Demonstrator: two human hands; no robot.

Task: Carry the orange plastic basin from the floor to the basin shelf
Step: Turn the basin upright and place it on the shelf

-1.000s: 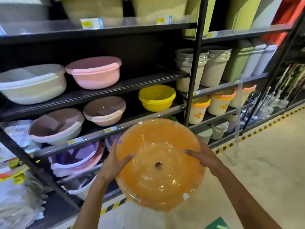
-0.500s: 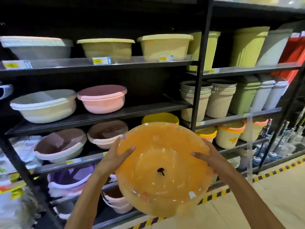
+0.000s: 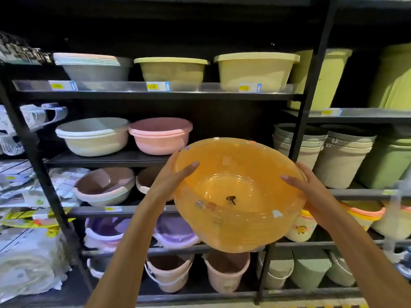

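I hold a translucent orange plastic basin (image 3: pixel 239 192) in the air before a black shelf unit (image 3: pixel 111 160). The basin tilts its mouth toward me, showing a small dark mark at its bottom. My left hand (image 3: pixel 172 174) grips the left rim, fingers inside. My right hand (image 3: pixel 304 185) grips the right rim. The basin hangs at the height of the shelf that carries a pink basin (image 3: pixel 160 138) and a cream basin (image 3: pixel 93 136), just right of the pink one. It hides part of the shelves behind.
Yellow-green basins (image 3: pixel 255 71) and a grey one (image 3: pixel 95 67) line the upper shelf. Brownish basins (image 3: pixel 104 185), purple ones (image 3: pixel 104 233) and pink buckets (image 3: pixel 224 271) fill lower shelves. A black upright post (image 3: pixel 304 121) separates a right bay of beige buckets (image 3: pixel 342 161). Packaged goods (image 3: pixel 29 256) lie left.
Both hands have lifted the orange basin higher and tilted it more upright, from the lower shelves to the pink-basin shelf level. My view has risen, revealing the upper shelf.
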